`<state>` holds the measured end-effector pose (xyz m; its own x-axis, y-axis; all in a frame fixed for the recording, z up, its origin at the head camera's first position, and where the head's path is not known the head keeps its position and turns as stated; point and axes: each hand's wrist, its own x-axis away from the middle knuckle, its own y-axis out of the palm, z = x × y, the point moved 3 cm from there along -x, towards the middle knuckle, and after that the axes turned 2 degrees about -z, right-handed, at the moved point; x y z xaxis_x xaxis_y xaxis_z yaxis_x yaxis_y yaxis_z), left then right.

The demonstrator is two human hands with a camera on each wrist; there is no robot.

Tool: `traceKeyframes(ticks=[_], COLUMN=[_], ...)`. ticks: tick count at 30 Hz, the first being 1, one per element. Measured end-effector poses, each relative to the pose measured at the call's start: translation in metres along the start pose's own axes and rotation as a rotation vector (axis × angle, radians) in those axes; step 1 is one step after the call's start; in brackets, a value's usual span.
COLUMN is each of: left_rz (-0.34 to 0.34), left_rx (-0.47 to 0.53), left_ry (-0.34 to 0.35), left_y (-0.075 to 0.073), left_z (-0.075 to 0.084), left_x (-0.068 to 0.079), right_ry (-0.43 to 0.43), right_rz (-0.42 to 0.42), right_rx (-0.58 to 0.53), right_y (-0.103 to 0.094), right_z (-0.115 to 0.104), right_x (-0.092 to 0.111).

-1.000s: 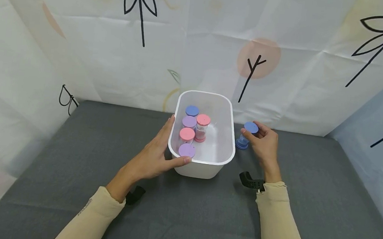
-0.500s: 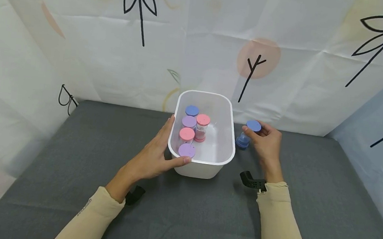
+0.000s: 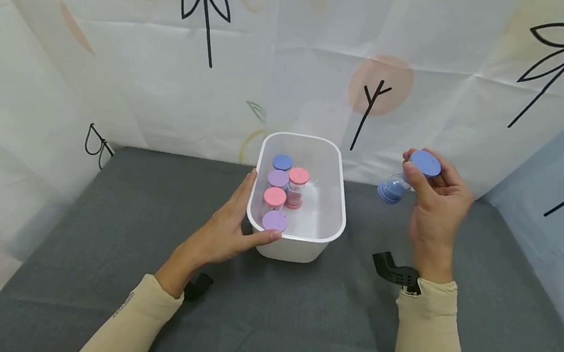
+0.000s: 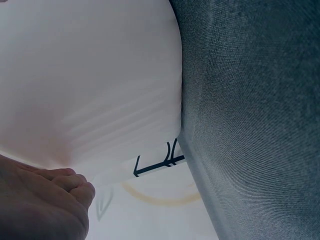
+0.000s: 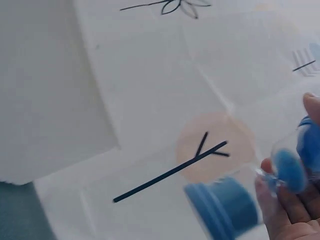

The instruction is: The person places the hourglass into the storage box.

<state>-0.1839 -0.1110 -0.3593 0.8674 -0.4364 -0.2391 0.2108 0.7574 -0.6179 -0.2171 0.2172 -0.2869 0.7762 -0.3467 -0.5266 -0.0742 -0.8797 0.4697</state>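
Note:
A blue-capped sand timer point(image 3: 426, 163) is up in the air to the right of the white plastic tub point(image 3: 295, 250). My right hand point(image 3: 439, 211) pinches it near its upper cap, thumb on one side and fingers on the other; it tilts, lower end toward the left. In the right wrist view blue sand shows in the sand timer's clear bulb point(image 5: 290, 170). My left hand point(image 3: 222, 232) rests against the tub's near left corner, fingers straight along the outer wall, thumb across the front. The left wrist view shows the hand point(image 4: 45, 200) against the wall.
Inside the tub, along its left side, stand several sand timers: a blue one point(image 3: 282, 162), purple ones point(image 3: 275, 220) and pink ones point(image 3: 299, 176). A dark grey cloth point(image 3: 278, 323) covers the table. Behind it hangs a patterned white curtain point(image 3: 311, 88).
My right hand has lifted the blue sand timer off the table beside the tub and carried it up and to the right, tilting it. The left hand and tub have stayed put.

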Motion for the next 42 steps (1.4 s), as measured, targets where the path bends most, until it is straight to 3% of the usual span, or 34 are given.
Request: traceKeyframes(ticks=[3, 10, 21, 26, 32, 37, 42], left_rz=[0.003, -0.001, 0.010, 0.006, -0.003, -0.012, -0.017], left_rx=[0.006, 0.005, 0.014, 0.018, 0.015, 0.016, 0.008], left_ry=[0.001, -0.025, 0.017, 0.016, -0.014, -0.027, -0.036], left_y=[0.000, 0.000, 0.000, -0.001, -0.001, 0.000, 0.001], left_z=[-0.001, -0.004, -0.005, -0.004, -0.004, -0.003, -0.003], left_x=[0.001, 0.002, 0.001, 0.001, 0.002, 0.002, 0.000], right_ry=[-0.056, -0.030, -0.065, -0.043, 0.081, 0.181, 0.214], right_rz=[-0.004, -0.053, -0.322, -0.479, -0.611, -0.683, -0.698], right_rx=[-0.082, -0.084, 0.010, 0.143, 0.327, 0.534, 0.715], right_y=[0.004, 0.018, 0.068, 0.079, 0.086, 0.088, 0.088], right_z=[-0.009, -0.018, -0.030, -0.014, 0.021, 0.038, 0.039], right_x=[0.000, 0.004, 0.033, 0.044, 0.054, 0.060, 0.060])
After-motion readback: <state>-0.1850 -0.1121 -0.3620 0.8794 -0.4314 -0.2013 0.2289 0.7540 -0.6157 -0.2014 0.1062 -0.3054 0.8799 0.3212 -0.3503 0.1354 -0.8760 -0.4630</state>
